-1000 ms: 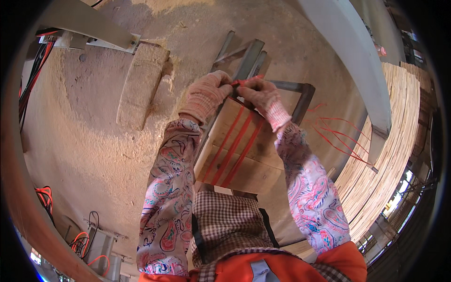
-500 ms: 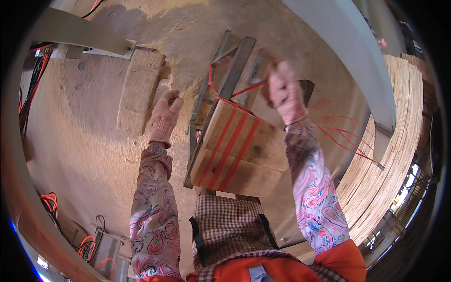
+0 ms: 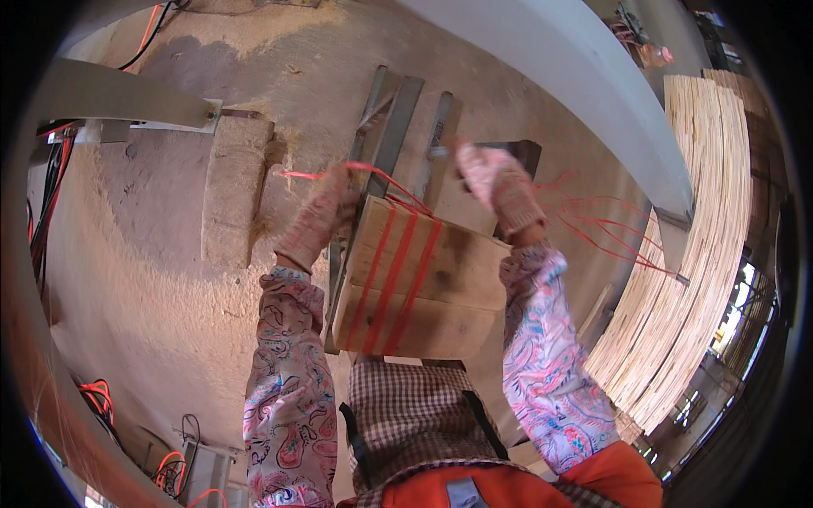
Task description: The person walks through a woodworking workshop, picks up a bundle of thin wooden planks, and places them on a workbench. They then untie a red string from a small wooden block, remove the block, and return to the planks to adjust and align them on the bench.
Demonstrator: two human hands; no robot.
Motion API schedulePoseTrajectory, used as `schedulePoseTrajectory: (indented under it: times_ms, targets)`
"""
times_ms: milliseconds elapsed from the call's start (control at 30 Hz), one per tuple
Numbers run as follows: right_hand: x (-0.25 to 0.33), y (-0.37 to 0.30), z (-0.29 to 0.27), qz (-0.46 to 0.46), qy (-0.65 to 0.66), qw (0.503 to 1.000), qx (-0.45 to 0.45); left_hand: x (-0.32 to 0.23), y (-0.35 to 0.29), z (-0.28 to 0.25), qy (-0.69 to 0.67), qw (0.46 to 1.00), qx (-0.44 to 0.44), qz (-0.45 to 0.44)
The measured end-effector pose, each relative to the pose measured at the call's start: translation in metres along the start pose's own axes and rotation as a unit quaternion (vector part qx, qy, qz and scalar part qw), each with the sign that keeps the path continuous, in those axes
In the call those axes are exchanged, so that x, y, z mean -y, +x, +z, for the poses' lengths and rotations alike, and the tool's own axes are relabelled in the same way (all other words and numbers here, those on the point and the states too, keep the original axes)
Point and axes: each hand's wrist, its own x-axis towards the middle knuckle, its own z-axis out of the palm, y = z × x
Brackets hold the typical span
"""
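Observation:
Three bands of red plastic strap (image 3: 378,279) run across a pale wooden block (image 3: 461,284) in front of me. The block sits by a grey metal frame (image 3: 396,127). From its far edge a loose strap end (image 3: 381,175) leads to my left hand (image 3: 318,222), gloved in pink, whose fingers are closed on it. A short tip of strap sticks out on that hand's far side. My right hand (image 3: 506,190), also gloved, is raised beyond the block's right corner, apart from it. Its fingertips are smeared by motion, so I cannot tell whether they hold anything.
A dusty wooden beam (image 3: 233,190) lies at the left under a metal bracket (image 3: 135,91). Tall stacked thin wood sheets (image 3: 660,296) stand at the right, next to a grey post (image 3: 593,93). Loose red strands (image 3: 618,237) hang near them. Cables (image 3: 55,186) run along the left.
My left hand has moved right and closed on the red strap. The strap that stretched toward my right hand now runs to my left. My right hand has shifted slightly left.

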Motion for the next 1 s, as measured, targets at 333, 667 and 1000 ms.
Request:
schedulePoseTrajectory:
  times_ms: [333, 667, 1000]
  targets:
    - [-0.002, -0.045, -0.026, -0.110, 0.690, 0.715, 0.021, -0.029, -0.052, -0.030, -0.114, 0.953, 0.004, 0.281]
    - [-0.074, -0.090, -0.009, -0.115, -0.018, 0.979, -0.167, 0.036, -0.144, 0.082, 0.520, 0.754, -0.272, 0.297]
    - [0.005, -0.020, 0.033, -0.120, 0.454, 0.883, 0.012, -0.004, -0.076, 0.124, 0.554, 0.763, -0.240, 0.232]
